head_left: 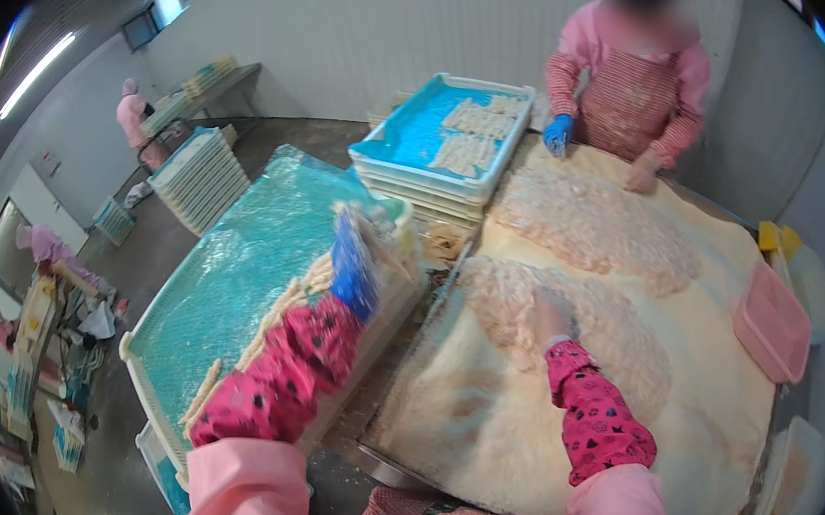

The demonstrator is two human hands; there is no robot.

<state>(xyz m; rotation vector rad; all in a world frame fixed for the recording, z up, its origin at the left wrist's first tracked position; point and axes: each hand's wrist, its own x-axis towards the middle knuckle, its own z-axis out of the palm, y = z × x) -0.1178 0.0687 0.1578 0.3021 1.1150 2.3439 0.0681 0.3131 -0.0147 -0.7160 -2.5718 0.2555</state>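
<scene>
Lined tray (391, 295) sits left beside the powdered table (428, 402), presumably to shorten reach. Blurred left hand (353, 264) is at the tray's strips (288, 299); right hand (554, 317) meets the pale pile (595, 324) on the table. I cannot tell either grip.

Head-worn fisheye looks forward and down, close above the wearer's arms (601, 424)
</scene>
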